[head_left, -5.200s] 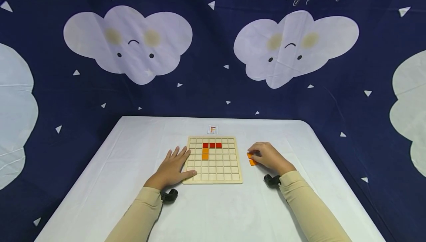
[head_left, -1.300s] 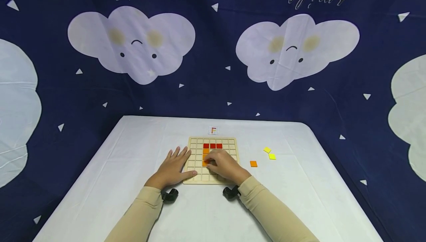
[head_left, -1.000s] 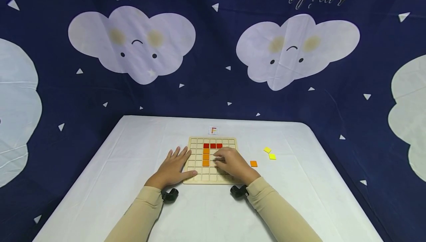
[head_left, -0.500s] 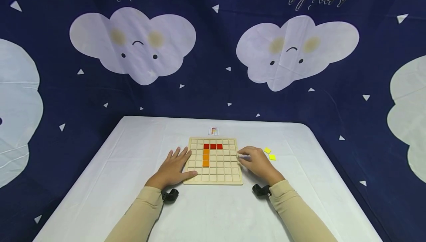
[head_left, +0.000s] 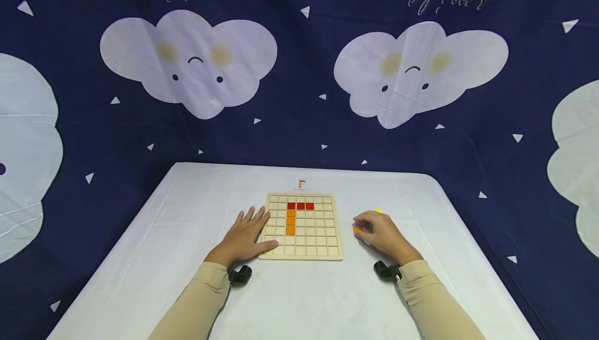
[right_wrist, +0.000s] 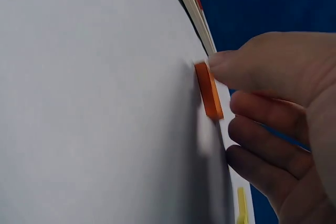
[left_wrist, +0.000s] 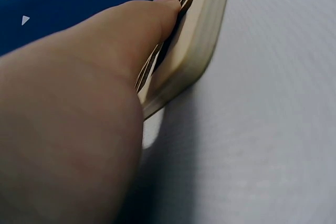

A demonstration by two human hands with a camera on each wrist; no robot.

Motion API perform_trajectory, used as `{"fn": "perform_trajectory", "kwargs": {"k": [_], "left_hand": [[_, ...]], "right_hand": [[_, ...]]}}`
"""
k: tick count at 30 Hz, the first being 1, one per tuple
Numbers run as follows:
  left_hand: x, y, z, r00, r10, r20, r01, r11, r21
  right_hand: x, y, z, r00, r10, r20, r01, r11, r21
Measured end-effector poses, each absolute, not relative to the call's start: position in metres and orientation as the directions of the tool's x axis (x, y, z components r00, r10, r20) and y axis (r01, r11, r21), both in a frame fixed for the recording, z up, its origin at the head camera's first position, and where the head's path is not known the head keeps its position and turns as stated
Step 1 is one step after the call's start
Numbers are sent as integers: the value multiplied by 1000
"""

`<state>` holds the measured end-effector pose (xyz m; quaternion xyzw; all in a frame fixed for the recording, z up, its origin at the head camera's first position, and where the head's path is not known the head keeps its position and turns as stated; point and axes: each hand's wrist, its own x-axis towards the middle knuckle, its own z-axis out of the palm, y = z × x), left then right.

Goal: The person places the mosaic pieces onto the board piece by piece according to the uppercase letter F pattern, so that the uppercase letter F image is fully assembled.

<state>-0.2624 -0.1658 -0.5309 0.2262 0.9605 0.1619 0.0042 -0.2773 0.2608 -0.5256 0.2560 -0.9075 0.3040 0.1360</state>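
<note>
My left hand (head_left: 239, 240) rests with spread fingers on the left side of a wooden grid board (head_left: 315, 257). In the left wrist view, its thumb (left_wrist: 152, 19) lies over the board's edge. Three red tiles (head_left: 301, 206) form a row on the board, with three orange tiles (head_left: 290, 222) in a column below the left one. My right hand (head_left: 386, 233) is right of the board at a loose orange tile (right_wrist: 210, 92). Its thumb touches one end of that tile; the index fingertip is hidden in the right wrist view, so a pinch cannot be confirmed.
A yellow tile (head_left: 378, 210) shows behind the right hand; the hand hides the other one. Above the board lies a small printed pattern card (head_left: 301, 184). A white cloth covers the table (head_left: 299, 303), and a dark blue cloud-print curtain (head_left: 299, 137) hangs behind.
The right hand has left a third orange tile in the column and moved right, off the board, to the loose orange tile. The left hand has stayed in place.
</note>
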Motion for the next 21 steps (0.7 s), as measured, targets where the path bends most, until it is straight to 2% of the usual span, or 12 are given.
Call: {"fn": "perform_trajectory", "kwargs": {"k": [12, 21], "left_hand": [[-263, -167, -531, -898, 437, 49, 430, 848, 311], [-264, -167, -534, -897, 438, 57, 432, 844, 316]], "right_hand": [[-276, 269, -527, -799, -459, 388, -599, 663, -449], [-274, 265, -528, -802, -452, 391, -595, 663, -455]]}}
